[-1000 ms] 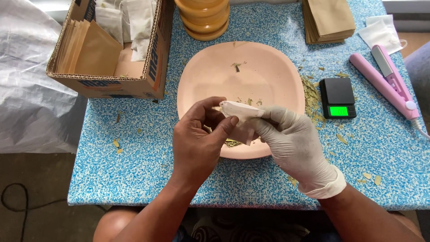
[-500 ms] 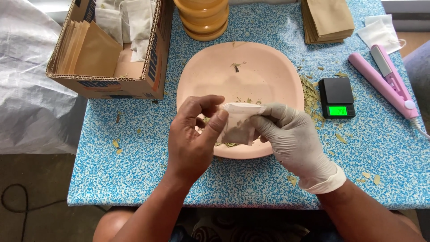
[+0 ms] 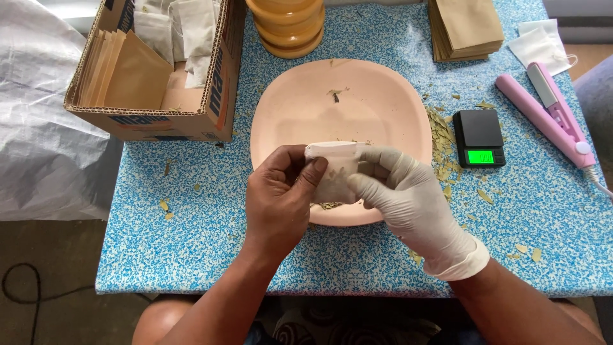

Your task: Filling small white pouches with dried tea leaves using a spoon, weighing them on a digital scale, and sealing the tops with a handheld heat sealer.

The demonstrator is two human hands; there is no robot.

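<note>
A small white filter pouch (image 3: 336,171) with dried leaf bits inside is held upright over the near rim of a pale pink bowl (image 3: 345,102). My bare left hand (image 3: 279,201) pinches its left edge with thumb and fingers. My right hand (image 3: 408,201), in a white glove, grips its right edge. A few dried leaf crumbs lie in the bowl, and some show under the pouch at the bowl's near edge.
A cardboard box (image 3: 153,64) with brown and white pouches stands at back left. Stacked yellow tubs (image 3: 285,25), a pile of brown bags (image 3: 466,25), a small black scale (image 3: 480,137) and a pink heat sealer (image 3: 546,115) sit on the blue speckled table (image 3: 191,243). Loose leaves are scattered about.
Both hands have turned the pouch from lying slanted to standing upright between them, and it sits slightly lower and closer to me over the bowl.
</note>
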